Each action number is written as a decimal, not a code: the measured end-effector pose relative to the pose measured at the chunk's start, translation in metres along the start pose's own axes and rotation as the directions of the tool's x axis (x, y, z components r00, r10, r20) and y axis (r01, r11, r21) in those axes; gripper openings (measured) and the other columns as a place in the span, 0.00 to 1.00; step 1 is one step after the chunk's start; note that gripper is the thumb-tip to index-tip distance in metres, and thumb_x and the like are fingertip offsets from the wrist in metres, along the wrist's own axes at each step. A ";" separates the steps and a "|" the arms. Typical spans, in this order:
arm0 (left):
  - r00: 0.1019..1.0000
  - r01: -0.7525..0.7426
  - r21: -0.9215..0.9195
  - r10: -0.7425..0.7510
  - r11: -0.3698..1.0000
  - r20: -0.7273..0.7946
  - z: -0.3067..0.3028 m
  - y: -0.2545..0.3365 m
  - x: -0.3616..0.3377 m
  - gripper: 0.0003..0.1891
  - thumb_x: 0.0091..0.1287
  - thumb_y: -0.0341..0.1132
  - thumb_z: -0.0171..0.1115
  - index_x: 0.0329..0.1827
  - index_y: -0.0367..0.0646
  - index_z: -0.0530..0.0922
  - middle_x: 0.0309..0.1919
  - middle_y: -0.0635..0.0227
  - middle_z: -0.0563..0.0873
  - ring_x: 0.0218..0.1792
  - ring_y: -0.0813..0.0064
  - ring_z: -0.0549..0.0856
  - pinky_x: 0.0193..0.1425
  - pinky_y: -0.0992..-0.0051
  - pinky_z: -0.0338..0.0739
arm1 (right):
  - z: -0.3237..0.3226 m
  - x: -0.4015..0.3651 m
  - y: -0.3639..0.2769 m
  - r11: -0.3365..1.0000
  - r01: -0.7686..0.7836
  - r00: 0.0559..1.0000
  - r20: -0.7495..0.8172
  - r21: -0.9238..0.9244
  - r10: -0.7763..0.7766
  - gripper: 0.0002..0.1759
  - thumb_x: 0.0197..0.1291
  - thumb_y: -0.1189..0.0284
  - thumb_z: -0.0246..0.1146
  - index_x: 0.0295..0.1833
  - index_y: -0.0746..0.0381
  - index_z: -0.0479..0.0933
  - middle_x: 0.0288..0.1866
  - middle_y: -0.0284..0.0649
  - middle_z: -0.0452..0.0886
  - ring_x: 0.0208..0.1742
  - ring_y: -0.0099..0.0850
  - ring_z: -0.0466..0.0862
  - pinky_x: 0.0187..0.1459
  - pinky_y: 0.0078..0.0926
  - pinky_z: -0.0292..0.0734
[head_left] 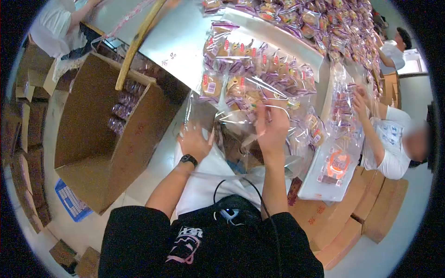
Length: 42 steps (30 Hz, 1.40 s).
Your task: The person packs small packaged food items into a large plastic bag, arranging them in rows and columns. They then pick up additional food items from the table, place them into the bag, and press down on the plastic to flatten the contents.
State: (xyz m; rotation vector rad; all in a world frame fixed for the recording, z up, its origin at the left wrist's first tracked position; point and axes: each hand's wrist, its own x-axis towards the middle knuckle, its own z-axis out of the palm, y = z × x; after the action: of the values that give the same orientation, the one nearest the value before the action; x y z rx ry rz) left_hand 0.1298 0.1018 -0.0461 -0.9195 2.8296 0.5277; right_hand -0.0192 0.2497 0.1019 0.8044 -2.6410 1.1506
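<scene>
White cloth: over the lap, nearest the wearer, below the clear bag.
Left hand: forearm reaching forward, dark watch on the wrist; fingers spread at the bag's left side, thumb apart; whether they pinch film, I cannot tell.
Right hand: forearm nearly straight ahead, hand raised; fingers bent inward amid shiny film; what they grip, if anything, I cannot tell.
Clear bag: in front of the wearer, between and around the hands; near edge curving across both forearms; long axis seems to run away from the body, the far end lost among glare and packets.
Open carton: left of the left hand, tilted; bagged packets inside along its far wall.
Wrapped packets: in rows just beyond the hands, over a pale tray.
Printed bag: right of the right hand, lengthwise away from the wearer; loose packets between; a co-worker's hands at its far right side.
Wooden stick: slanting over the carton's far edge, beside the white counter.
Packet heap: far right, beyond the tray.
</scene>
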 end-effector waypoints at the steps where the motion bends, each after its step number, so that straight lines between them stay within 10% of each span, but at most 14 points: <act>1: 1.000 -0.008 0.020 0.008 1.000 0.016 0.010 -0.003 -0.001 0.35 0.67 0.57 0.64 0.72 0.43 0.75 0.74 0.55 0.72 0.72 0.42 0.71 0.66 0.33 0.71 | -0.002 0.003 -0.008 1.000 0.010 1.000 -0.008 -0.008 -0.010 0.28 0.59 0.67 0.74 0.66 0.54 0.82 0.61 0.45 0.82 0.56 0.46 0.82 0.52 0.45 0.81; 10: 0.999 0.020 0.062 -0.017 0.998 -0.034 -0.003 0.016 0.003 0.33 0.68 0.55 0.61 0.71 0.44 0.76 0.73 0.54 0.73 0.74 0.43 0.69 0.71 0.32 0.65 | 0.013 0.022 -0.033 0.852 0.321 0.943 0.220 -0.413 -0.248 0.33 0.58 0.67 0.72 0.72 0.49 0.78 0.67 0.43 0.81 0.64 0.41 0.79 0.68 0.48 0.67; 14: 0.994 0.085 0.003 -0.085 0.996 0.071 0.003 0.013 0.007 0.34 0.67 0.53 0.61 0.73 0.43 0.75 0.75 0.55 0.73 0.77 0.45 0.66 0.74 0.32 0.62 | 0.018 0.027 -0.035 0.954 0.295 0.931 0.238 -0.047 -0.276 0.36 0.56 0.71 0.70 0.73 0.52 0.75 0.67 0.43 0.81 0.67 0.43 0.78 0.68 0.51 0.68; 18: 0.998 0.058 0.000 -0.058 0.998 0.011 -0.001 0.007 0.008 0.36 0.67 0.53 0.61 0.75 0.42 0.73 0.74 0.54 0.73 0.78 0.45 0.65 0.75 0.33 0.62 | 0.007 0.026 -0.035 0.911 0.350 0.929 0.207 -0.220 -0.307 0.35 0.57 0.67 0.72 0.73 0.52 0.75 0.69 0.45 0.79 0.66 0.50 0.79 0.67 0.51 0.72; 23: 0.994 0.083 -0.043 -0.079 0.996 0.081 -0.006 0.011 0.008 0.36 0.67 0.55 0.61 0.74 0.40 0.75 0.74 0.53 0.73 0.79 0.45 0.63 0.76 0.34 0.60 | 0.041 0.032 -0.051 0.956 0.290 0.930 0.227 0.036 -0.290 0.34 0.59 0.63 0.73 0.73 0.50 0.77 0.72 0.41 0.78 0.67 0.47 0.78 0.64 0.51 0.74; 28: 0.982 0.056 0.093 -0.071 0.994 0.173 -0.011 0.016 0.010 0.44 0.60 0.64 0.68 0.74 0.42 0.75 0.77 0.54 0.70 0.79 0.46 0.63 0.77 0.35 0.61 | 0.066 0.047 -0.050 0.853 0.474 0.880 0.152 -0.218 -0.450 0.26 0.54 0.64 0.76 0.61 0.50 0.84 0.60 0.35 0.81 0.57 0.42 0.79 0.61 0.48 0.71; 35: 0.982 0.029 0.095 -0.046 0.995 0.182 -0.002 0.013 0.011 0.37 0.66 0.53 0.65 0.75 0.43 0.74 0.77 0.53 0.69 0.79 0.46 0.63 0.76 0.35 0.62 | 0.093 0.038 -0.034 0.921 0.389 0.913 -0.151 0.035 -0.380 0.25 0.50 0.60 0.79 0.55 0.51 0.86 0.56 0.33 0.83 0.60 0.41 0.82 0.61 0.45 0.72; 38: 1.000 0.018 -0.036 -0.018 0.999 -0.011 0.012 0.006 0.008 0.33 0.67 0.48 0.65 0.74 0.44 0.74 0.75 0.54 0.71 0.79 0.45 0.63 0.77 0.36 0.60 | 0.068 0.042 -0.048 0.901 0.419 0.906 -0.018 -0.116 -0.423 0.28 0.51 0.61 0.79 0.60 0.52 0.85 0.59 0.38 0.84 0.62 0.42 0.81 0.64 0.50 0.70; 42: 0.988 0.104 -0.047 -0.098 0.993 0.122 -0.018 0.019 0.012 0.35 0.65 0.51 0.66 0.75 0.46 0.73 0.75 0.55 0.72 0.78 0.45 0.64 0.79 0.38 0.59 | 0.040 0.032 -0.048 0.892 0.362 0.932 0.124 -0.270 -0.341 0.28 0.53 0.67 0.75 0.63 0.49 0.85 0.61 0.37 0.84 0.63 0.42 0.80 0.65 0.49 0.70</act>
State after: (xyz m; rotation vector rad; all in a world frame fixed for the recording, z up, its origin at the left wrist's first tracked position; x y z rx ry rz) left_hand 0.1088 0.1029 -0.0266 -0.9996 2.6584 0.6261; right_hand -0.0173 0.1804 0.1153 1.2157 -2.4886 0.6356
